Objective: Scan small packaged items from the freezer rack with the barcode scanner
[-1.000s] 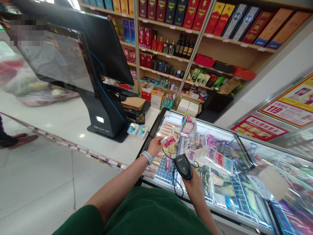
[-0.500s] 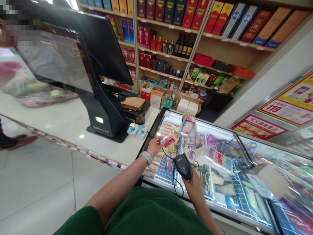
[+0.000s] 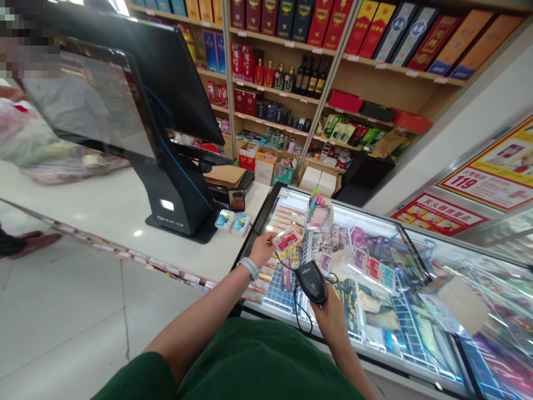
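Observation:
My left hand (image 3: 263,248), with a grey watch on the wrist, pinches the edge of a small red-and-white packet (image 3: 286,239) above the glass-topped freezer (image 3: 266,214). My right hand (image 3: 330,312) is wrapped round a black handheld scanner (image 3: 311,282), whose head points up and left toward the packet. The scanner's black cable loops down over the freezer edge. Beyond the packet, a round item with a pink-and-green top (image 3: 320,210) rests on the glass. A strip of purple, red and blue packets (image 3: 373,268) lies to the right of the scanner.
A black double-screen register (image 3: 179,194) stands on the white counter (image 3: 125,222), with two small blue-and-white packs (image 3: 232,222) beside its base. A filled plastic bag (image 3: 54,150) lies at the left, near a partly visible person. Shelves of boxes and bottles (image 3: 287,78) rise behind.
The view has shifted very slightly. Both hands keep their hold on the packet and scanner, in almost the same places. At the far left, the bag's upper part and the person have moved a little.

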`<state>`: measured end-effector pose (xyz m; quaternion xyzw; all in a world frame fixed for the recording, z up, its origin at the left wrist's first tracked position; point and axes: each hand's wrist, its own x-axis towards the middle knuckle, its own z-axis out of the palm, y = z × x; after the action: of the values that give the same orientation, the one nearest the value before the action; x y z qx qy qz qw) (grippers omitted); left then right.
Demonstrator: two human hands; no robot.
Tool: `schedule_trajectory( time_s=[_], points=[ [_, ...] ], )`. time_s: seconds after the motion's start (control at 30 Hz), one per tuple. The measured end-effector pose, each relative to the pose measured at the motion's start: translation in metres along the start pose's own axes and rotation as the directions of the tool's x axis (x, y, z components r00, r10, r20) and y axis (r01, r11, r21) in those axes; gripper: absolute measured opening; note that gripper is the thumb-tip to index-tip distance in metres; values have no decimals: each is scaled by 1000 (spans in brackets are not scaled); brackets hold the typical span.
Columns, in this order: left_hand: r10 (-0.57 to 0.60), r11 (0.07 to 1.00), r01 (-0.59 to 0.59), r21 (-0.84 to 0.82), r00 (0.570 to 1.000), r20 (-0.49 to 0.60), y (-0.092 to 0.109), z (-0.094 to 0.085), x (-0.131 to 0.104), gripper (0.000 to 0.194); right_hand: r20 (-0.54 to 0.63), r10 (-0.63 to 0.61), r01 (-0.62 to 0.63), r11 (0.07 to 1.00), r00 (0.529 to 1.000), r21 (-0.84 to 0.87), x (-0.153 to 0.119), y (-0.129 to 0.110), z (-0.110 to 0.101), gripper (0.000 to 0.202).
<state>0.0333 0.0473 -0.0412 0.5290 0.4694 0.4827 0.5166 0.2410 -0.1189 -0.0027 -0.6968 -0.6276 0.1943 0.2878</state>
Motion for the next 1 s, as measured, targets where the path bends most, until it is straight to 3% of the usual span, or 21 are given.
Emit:
schedule_trajectory(
  time_s=[1.0],
  points=[
    [-32, 999, 31, 15, 999, 21, -2, -1, 1, 31, -15, 9, -9, 1000, 1000, 10, 1, -3, 0, 39]
  ],
)
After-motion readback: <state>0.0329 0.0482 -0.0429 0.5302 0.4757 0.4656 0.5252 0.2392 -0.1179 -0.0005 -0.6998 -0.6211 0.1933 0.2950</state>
